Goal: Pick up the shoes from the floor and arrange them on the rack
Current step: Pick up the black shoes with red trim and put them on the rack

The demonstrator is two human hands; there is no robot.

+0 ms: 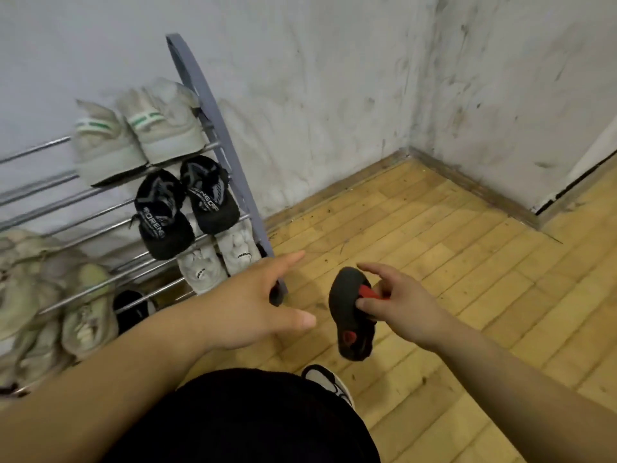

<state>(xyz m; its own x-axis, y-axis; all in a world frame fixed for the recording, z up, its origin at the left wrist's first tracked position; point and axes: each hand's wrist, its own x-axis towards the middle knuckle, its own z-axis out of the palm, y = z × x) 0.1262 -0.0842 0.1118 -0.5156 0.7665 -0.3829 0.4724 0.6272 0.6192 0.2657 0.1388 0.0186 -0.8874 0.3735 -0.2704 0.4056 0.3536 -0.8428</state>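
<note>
Black with red accents, a single shoe (349, 312) hangs in the air above the wooden floor (434, 262), pinched by the right hand (400, 305), whose thumb and fingers close on a red part near the shoe's opening. The shoe sits just right of the lower end of a grey shoe rack (217, 128) and does not touch it. The left hand (253, 305) holds nothing; it is spread wide, fingers pointing toward the rack's grey side frame, thumb out toward the shoe. The rack leans against a scuffed white wall (317, 78) and has chrome bars as tiers. On an upper tier, at the right end, rest 2 white sneakers with green stripes (137, 135). On the tier below sit 2 black sandals with white lettering (183, 208). Below those are 2 white slip-on shoes (217, 262), and a dark shoe (132, 309) shows behind the lowest bars. Several pale, worn sneakers (50, 295) crowd the left side, blurred. At the bottom edge, the person's black clothing (233, 422) fills the view, with the toe of a grey-and-black shoe (330, 382) on the floor beside it.
</note>
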